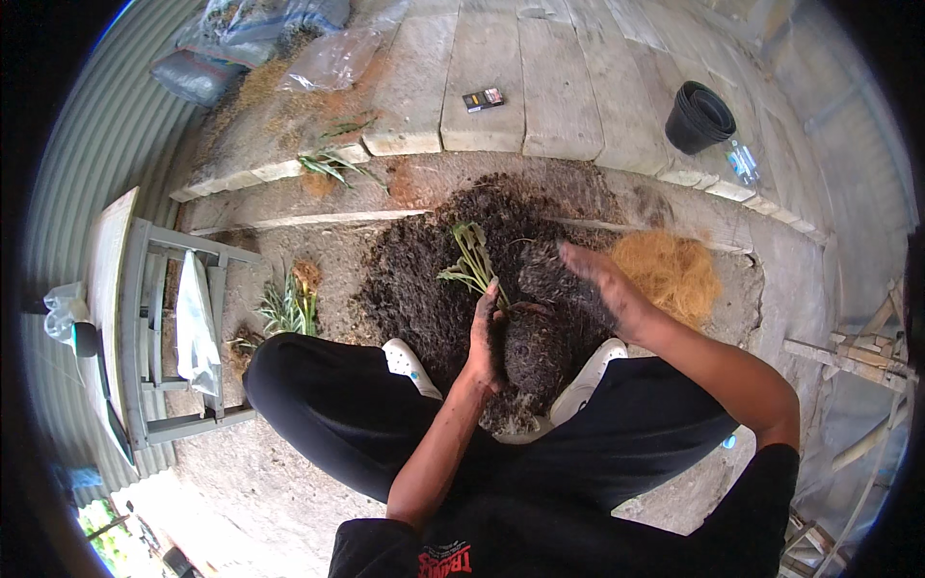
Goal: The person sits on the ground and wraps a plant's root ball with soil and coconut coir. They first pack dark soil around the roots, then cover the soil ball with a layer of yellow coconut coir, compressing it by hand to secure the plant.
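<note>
My left hand (487, 337) is closed on a leafy plant (472, 262), thumb at the base of its pale green stems. The plant's dark root ball (535, 349) rests between my shoes, against my palm and fingers. To its right, my right hand (609, 284) is over the heap of dark soil (409, 260). Its palm is turned toward the plant and blackened with soil. A blurred grey-black patch of soil lies at its fingers, so their shape and any soil held are unclear.
Brown fibre (670, 277) is piled right of the soil. More plants (289, 306) lie left, near a wooden bench (145, 328). On the raised boards beyond are nested black pots (699, 118), a small box (484, 99), a clear plastic bag (332, 60) and filled sacks (198, 77).
</note>
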Demonstrator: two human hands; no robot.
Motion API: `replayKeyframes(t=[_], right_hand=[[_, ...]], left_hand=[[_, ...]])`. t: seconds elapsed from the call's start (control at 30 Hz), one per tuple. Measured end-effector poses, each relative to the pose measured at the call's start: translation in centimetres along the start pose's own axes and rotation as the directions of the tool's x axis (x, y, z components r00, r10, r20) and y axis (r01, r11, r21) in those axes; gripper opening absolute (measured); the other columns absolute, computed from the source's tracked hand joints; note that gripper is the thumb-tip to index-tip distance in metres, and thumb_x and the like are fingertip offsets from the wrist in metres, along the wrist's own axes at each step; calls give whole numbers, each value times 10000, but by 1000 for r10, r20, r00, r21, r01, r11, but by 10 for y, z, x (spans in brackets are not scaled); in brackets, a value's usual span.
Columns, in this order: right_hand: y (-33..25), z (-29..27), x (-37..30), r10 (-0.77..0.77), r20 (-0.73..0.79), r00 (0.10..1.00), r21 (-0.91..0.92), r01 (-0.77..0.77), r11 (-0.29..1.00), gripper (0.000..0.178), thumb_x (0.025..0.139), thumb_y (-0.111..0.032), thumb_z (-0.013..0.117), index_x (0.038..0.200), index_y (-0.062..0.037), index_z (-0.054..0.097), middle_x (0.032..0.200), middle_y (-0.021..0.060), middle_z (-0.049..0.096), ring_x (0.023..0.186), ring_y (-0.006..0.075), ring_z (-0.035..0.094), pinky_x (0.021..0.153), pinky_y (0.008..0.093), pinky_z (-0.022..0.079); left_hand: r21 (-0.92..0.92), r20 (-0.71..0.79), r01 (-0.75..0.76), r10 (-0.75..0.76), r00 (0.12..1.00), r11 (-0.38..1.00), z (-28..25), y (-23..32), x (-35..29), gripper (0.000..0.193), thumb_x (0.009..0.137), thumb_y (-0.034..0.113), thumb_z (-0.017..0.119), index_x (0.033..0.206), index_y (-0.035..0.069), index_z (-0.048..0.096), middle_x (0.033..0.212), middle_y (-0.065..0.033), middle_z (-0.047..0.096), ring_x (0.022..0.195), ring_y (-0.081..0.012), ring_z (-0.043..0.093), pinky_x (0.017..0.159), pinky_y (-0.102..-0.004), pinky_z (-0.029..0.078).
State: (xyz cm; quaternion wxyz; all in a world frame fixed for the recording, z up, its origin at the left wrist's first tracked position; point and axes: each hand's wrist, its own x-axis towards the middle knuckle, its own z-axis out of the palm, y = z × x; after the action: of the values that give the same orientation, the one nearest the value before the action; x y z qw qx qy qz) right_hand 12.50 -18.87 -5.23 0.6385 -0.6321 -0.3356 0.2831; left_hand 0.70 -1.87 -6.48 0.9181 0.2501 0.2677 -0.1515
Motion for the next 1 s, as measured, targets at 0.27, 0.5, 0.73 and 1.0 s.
replayKeyframes(t=[0.27, 0.5, 0.73, 1.0], right_hand=[[-61, 38, 5, 120, 449, 885, -669, 244, 702, 719, 904, -485, 509, 1425, -30, 315, 1423, 233, 359, 1314, 390, 358, 1092, 429, 299], [-70, 30, 9, 130, 384, 914, -748, 226, 624, 845, 842, -582, 545, 1451, -64, 271, 1467, 192, 315, 1355, 366, 299, 1099, 467, 272], [-72, 36, 6, 219, 370, 903, -798, 188, 572, 883, 812, -633, 557, 1417, -38, 314, 1421, 283, 318, 1348, 454, 248, 1086, 557, 245], [-64, 40, 0, 233, 329, 915, -800, 139, 584, 888, 811, -600, 585, 1448, -79, 252, 1445, 264, 279, 1357, 443, 224, 1097, 526, 245]], left_hand=[[27, -36, -186, 186, 982, 982, -18, -7, 3, 677, 878, 621, 437, 1246, 58, 515, 1185, -143, 561, 1080, -256, 550, 958, -408, 442], [-117, 108, -157, 170, 980, 981, -24, -1, 4, 574, 925, 497, 438, 1295, 59, 453, 1208, -142, 551, 1097, -257, 566, 946, -410, 474], [-112, 113, -179, 192, 975, 977, -27, 0, 4, 531, 933, 453, 441, 1293, 64, 464, 1211, -135, 550, 1110, -248, 558, 940, -414, 475], [-128, 110, -192, 206, 972, 973, -35, -4, 6, 529, 920, 427, 467, 1244, 11, 517, 1156, -139, 593, 1056, -253, 590, 932, -392, 478]])
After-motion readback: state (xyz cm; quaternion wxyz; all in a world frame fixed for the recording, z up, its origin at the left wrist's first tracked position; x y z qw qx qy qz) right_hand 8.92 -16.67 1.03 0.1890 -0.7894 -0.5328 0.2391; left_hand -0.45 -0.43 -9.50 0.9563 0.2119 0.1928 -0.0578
